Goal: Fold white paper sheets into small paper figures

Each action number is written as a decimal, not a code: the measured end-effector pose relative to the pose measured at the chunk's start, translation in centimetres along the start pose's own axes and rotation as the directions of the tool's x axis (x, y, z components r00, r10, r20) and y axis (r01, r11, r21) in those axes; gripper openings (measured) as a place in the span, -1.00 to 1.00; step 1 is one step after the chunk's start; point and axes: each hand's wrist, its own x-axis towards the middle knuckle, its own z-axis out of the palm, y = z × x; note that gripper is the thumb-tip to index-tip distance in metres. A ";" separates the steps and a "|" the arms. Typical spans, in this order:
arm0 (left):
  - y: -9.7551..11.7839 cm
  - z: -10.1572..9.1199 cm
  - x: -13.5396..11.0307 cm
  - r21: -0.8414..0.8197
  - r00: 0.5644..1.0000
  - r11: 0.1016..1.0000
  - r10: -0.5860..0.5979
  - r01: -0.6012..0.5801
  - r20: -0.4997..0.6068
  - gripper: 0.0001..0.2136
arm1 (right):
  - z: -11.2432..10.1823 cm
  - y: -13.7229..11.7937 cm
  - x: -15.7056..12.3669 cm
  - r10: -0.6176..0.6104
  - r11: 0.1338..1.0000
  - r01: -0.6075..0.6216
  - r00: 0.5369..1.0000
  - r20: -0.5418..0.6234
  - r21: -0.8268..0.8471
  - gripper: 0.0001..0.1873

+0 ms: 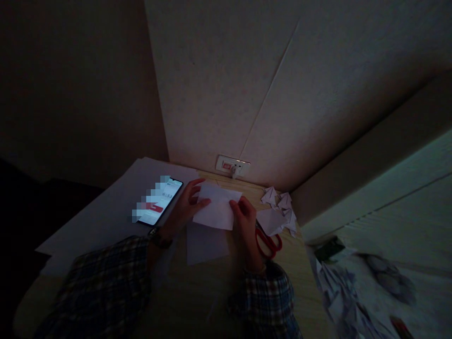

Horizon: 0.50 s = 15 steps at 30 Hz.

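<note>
A small sheet of white paper [216,207] is held up between my two hands, tilted toward me. My left hand [190,200] grips its left edge, thumb on the near face and fingers behind. At the right edge, my right hand [245,214] pinches the same sheet between thumb and fingers. Partly covered beneath it, another piece of paper [206,247] lies flat on the wooden table [197,292]. Red-handled scissors [270,247] rest just right of my right wrist, their blades mostly hidden by the hand and a loose paper piece [271,221].
A lit phone [158,205] lies on large white sheets [106,212] at the left. Several folded paper shapes [282,202] sit at the table's back right corner. Behind, a wall socket [226,165] holds a plug. More folded papers [339,292] lie beyond the table's right edge.
</note>
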 end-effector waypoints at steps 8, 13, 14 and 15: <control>0.0 0.2 0.0 -0.066 0.995 0.994 -0.081 0.084 0.057 -0.40 | 0.3 -1.1 0.0 -0.009 0.997 0.024 0.982 -0.191 0.076 -0.83; -0.1 0.2 0.0 -0.010 0.999 0.999 -0.048 0.048 0.022 -0.54 | 0.3 -1.4 -0.1 0.025 0.990 0.015 0.961 -0.274 0.142 -0.69; -0.2 0.2 0.0 -0.008 0.999 0.999 -0.035 0.035 0.011 -0.56 | 0.3 -1.4 -0.1 0.023 0.989 0.022 0.955 -0.295 0.149 -0.66; -0.4 0.2 0.1 -0.011 1.000 1.000 -0.015 0.015 -0.003 -0.58 | 0.3 -1.5 -0.2 0.017 0.988 0.032 0.950 -0.311 0.150 -0.63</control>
